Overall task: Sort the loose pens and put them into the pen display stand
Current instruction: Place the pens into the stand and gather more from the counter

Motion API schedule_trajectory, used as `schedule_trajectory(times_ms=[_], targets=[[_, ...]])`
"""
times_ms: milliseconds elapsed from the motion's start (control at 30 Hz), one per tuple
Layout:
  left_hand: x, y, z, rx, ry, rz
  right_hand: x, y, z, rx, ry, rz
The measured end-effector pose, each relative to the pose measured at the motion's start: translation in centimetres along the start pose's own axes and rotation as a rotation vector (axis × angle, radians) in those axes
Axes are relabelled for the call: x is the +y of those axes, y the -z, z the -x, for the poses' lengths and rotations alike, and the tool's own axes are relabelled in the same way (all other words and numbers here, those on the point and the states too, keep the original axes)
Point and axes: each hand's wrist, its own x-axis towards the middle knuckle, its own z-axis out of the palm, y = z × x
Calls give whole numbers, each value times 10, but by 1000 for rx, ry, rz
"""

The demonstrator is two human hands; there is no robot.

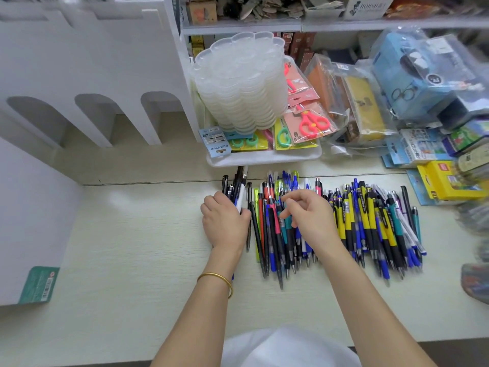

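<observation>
A wide spread of loose pens (365, 223), in yellow, blue, black, red and teal, lies on the pale table right of centre. My left hand (225, 221) grips a bundle of black and white pens (236, 190) at the spread's left edge, their tips pointing away from me. My right hand (307, 213) hovers over the middle pens with its fingers loosely curled; nothing is visibly held in it. The white pen display stand (87, 83), with arched slots along its base, stands at the back left.
A white tray (264, 158) behind the pens holds a stack of clear plastic lids (243, 83) and carded scissors (309, 123). Packaged stationery (423, 83) crowds the right side. A white box with a green label (37, 284) stands at the left.
</observation>
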Motion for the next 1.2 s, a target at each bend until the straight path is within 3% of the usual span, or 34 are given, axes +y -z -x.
schedule_trajectory(times_ms=[533,933,1000,1200], targets=[[0,15,0,-131,-16,-152,-5,0,4,0,16,5],[-9,18,25,-77,-34,-106,-8,-3,9,-17,36,15],[-12,20,27,-67,-28,-41,-9,-4,12,-28,33,6],[-22,30,30,-131,166,462,-8,-5,16,-39,33,13]])
